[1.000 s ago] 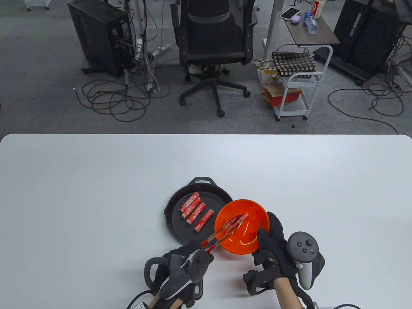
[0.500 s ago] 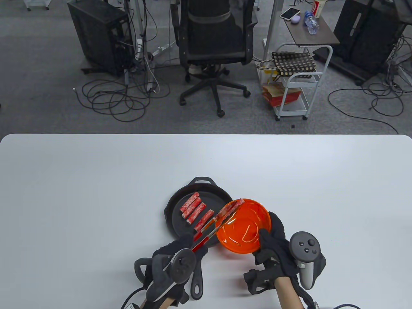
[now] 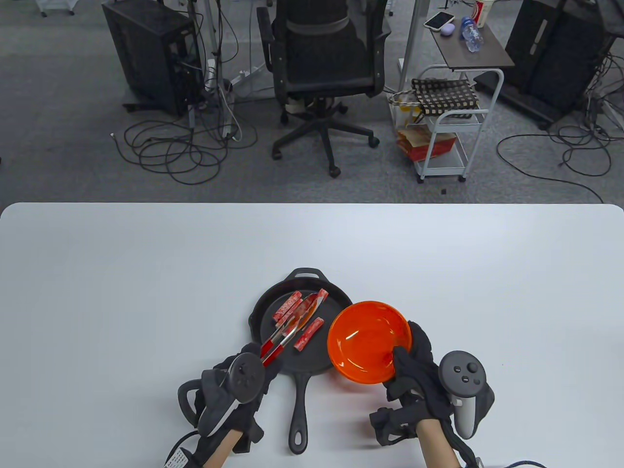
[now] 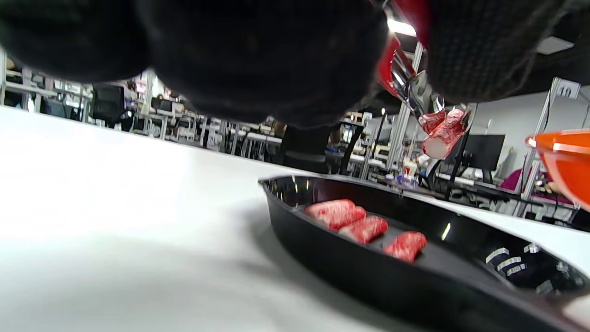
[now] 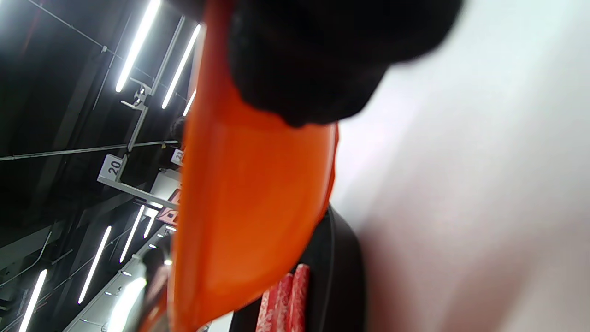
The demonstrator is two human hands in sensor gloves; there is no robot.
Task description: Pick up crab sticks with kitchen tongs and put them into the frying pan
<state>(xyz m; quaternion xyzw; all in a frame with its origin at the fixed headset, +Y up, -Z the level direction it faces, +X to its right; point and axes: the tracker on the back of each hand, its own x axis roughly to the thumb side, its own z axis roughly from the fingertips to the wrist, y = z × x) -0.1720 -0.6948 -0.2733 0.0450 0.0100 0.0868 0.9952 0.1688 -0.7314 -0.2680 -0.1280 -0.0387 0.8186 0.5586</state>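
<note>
The step in hand is judged to be the delivery of the last crab stick: the kitchen tongs (image 3: 287, 329) are gripped at their red handles by the left hand (image 3: 234, 385), whose fingers are curled round them, and a crab stick (image 4: 443, 133) is pinched between the tong tips, held above the frying pan (image 3: 321, 363) and clear of its floor, as the left wrist view shows. In the table view the carried piece (image 3: 319, 298) is seen over the far side of the pan, beside the crab sticks (image 3: 288, 306) already laid in a row on the pan floor; one more (image 3: 309, 334) lies a little apart, nearer the orange bowl (image 3: 369, 341). That bowl is held tilted off the bench (image 3: 122, 292) by the right hand (image 3: 414, 375), its rim pinched between thumb and fingers, and nothing is seen inside it. The next move is judged to call for the tongs to be lowered until the stick is close to the pan floor, at a free spot beside the row, and only then for the squeeze to be eased, so that the stick is not dropped onto the others or bounced over the low rim.
</note>
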